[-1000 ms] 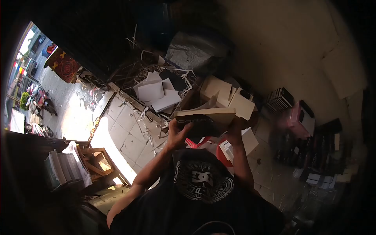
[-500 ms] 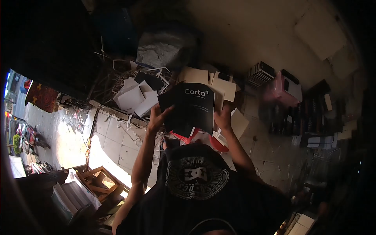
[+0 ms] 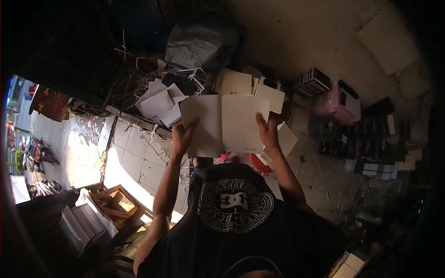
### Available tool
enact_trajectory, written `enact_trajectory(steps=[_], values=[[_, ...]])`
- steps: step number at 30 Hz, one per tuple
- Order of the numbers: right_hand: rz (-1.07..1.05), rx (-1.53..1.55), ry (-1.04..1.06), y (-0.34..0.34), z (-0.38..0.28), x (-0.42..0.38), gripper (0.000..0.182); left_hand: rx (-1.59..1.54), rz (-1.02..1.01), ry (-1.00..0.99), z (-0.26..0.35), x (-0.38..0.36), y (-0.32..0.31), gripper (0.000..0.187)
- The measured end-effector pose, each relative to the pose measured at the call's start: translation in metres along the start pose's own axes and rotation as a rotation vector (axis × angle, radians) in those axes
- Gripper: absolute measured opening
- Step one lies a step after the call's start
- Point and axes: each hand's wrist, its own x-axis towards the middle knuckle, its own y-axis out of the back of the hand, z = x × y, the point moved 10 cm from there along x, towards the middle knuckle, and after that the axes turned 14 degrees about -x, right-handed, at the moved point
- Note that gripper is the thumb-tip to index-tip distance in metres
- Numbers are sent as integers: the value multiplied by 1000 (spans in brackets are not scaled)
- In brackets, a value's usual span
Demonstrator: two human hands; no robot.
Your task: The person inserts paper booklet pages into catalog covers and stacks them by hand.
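Note:
An opened booklet with pale, nearly bare pages is held up in front of my chest. My left hand grips its left edge, thumb on the page. At the opposite edge my right hand pinches the other page, also with the thumb on top. A small line of print shows low on the right page. The fingers behind the booklet are hidden. Just beyond it lie loose white sheets and cream-coloured card pieces.
To the right, stacks of dark books stand on the tiled floor near a pink-wrapped pack. At lower left are a wooden frame and a bundle of thick volumes. A grey sack sits at the back. Something red shows below the booklet.
The booklet's black cover, lettered "Carta", was facing me; now it lies open with pale inner pages showing. Both hands stay at its side edges.

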Motion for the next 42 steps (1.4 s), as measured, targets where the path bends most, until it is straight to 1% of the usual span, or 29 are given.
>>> enact_trajectory(steps=[2, 3, 4, 5, 6, 7, 9, 10, 11, 14, 15, 16, 19, 20, 23, 24, 25, 27, 28, 31, 32, 33, 35, 36, 37, 38, 39, 40, 42], values=[[141, -19, 84, -5, -15, 0, 32, 21, 61, -46, -10, 0, 0, 29], [116, -69, 32, -17, -13, 2, 31, 30, 85, -75, -15, 4, -5, 26], [146, -251, 83, -31, -17, 1, 30, 221, 66, -179, 11, 0, -23, 23], [174, -383, 175, -46, -30, -3, 29, 323, 47, -284, 23, -4, -43, 23], [214, -515, 263, -61, -44, -8, 30, 379, 34, -256, 33, -6, -55, 23], [334, -457, 380, -47, -99, -9, 31, 437, 23, -235, 45, -6, -65, 23], [228, -499, 269, -58, -88, 1, 30, 316, 84, -90, 41, 3, -50, 26], [246, -472, 233, -60, -78, 2, 27, 345, 93, -183, 42, 5, -44, 33], [258, -442, 198, -61, -67, 4, 29, 464, 126, -144, 49, 2, -42, 37], [334, -451, 112, -42, -38, 12, 31, 388, 260, -236, 53, 11, -4, 43], [241, -586, -55, -39, -2, 15, 33, 324, 308, -240, 51, 15, 14, 45], [277, -533, 30, -25, -14, 14, 34, 382, 209, -88, 22, 27, 26, 45], [323, -421, 151, -12, -22, 12, 32, -6, -4, -106, 5, 28, 12, 43], [267, -347, 158, -11, -15, 16, 31, -41, -61, 112, -18, 28, 19, 50], [123, -105, 61, -9, 8, 16, 29, 9, -183, 179, -19, 26, 23, 55], [106, -74, 12, -12, 14, 13, 29, 39, -106, 189, -26, 28, 28, 58], [89, -44, -34, -13, 14, 11, 29, 152, -21, 89, -24, 29, 27, 52], [57, -80, -70, -21, 13, 11, 29, 660, 70, -250, -18, 31, 12, 42], [44, -148, -63, -30, 10, 12, 30, 724, 68, -390, 1, 23, -10, 33], [123, -286, 121, -64, 9, 12, 34, 513, 7, -469, 30, -1, -58, 24], [171, -324, 206, -74, 4, 10, 36, 605, -56, -332, 7, 3, -67, 25], [238, -312, 244, -73, 4, 14, 33, 529, 28, -293, 1, 6, -49, 28], [187, -180, 103, -36, 21, 22, 36, 372, 187, -218, -3, 18, 9, 32], [147, -79, -57, -17, 67, 23, 41, 696, 230, -161, -20, 38, 56, 51], [385, 109, -209, 20, 68, 8, 46, 309, 442, -28, -79, 43, 130, 51], [302, 191, -380, 49, 104, 7, 53, 200, 708, -47, -103, 34, 208, 58], [387, 163, -387, 88, 130, 0, 62, 19, 898, 137, -137, 14, 272, 64], [401, 228, -426, 117, 99, -13, 68, -58, 994, 114, -146, -6, 308, 66], [483, 204, -535, 165, 150, -37, 70, -309, 993, 82, -217, -9, 375, 63]])
